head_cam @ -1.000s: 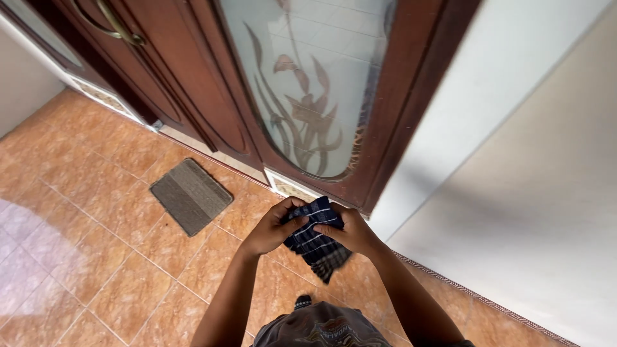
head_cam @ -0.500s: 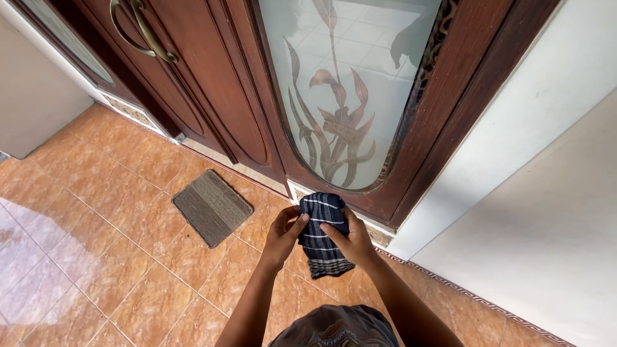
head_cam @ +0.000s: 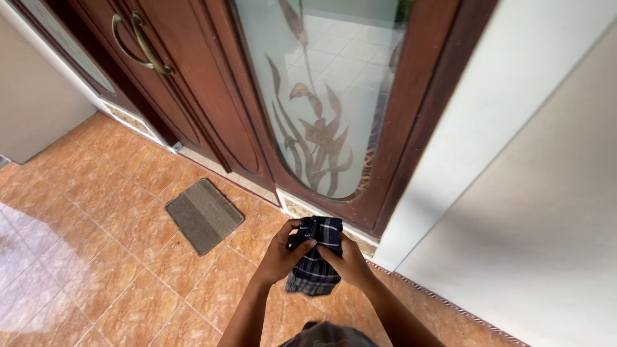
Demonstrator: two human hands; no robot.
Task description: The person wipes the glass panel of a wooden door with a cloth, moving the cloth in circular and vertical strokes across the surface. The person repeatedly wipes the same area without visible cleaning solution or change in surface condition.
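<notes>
Both my hands hold a dark blue cloth with thin white stripes (head_cam: 316,266) in front of my chest. My left hand (head_cam: 283,257) grips its left side with the thumb on top. My right hand (head_cam: 350,263) pinches the right side, fingers pressed into the folded fabric. The cloth is bunched between the hands and its lower end hangs down. Just beyond it stands a dark wooden door panel with an oval frosted glass pane (head_cam: 321,90) showing a plant pattern.
A wooden door with a brass handle (head_cam: 138,45) stands at the left. A small brown doormat (head_cam: 204,214) lies on the orange floor tiles (head_cam: 96,257). A white wall (head_cam: 527,167) with a patterned skirting strip runs along the right.
My hands have drawn closer together and folded the cloth into a more compact bundle. The view has shifted slightly, so the door and mat sit a little differently in frame.
</notes>
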